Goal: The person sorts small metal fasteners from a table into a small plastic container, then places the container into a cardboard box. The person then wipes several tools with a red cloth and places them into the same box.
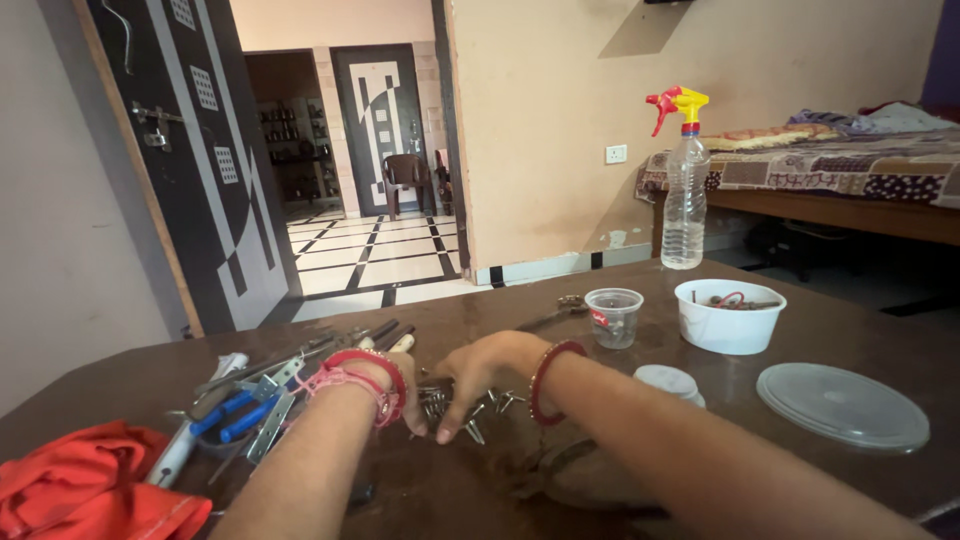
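Both my hands rest on a dark brown table (700,480) over a small heap of metal screws and bolts (470,412). My right hand (485,368), with a red bangle at the wrist, has its fingers bent down onto the screws. Beside it, my left hand (405,392) is mostly hidden behind its red bangles and threads, with fingers curled at the heap. Whether either hand pinches a screw is hidden.
A pile of pliers and hand tools (265,395) lies left, next to a red-orange cloth (85,490). A small clear cup (613,317), a white bowl (729,317), a clear lid (842,405), a white cap (668,382) and a spray bottle (685,190) stand right. A bed is behind.
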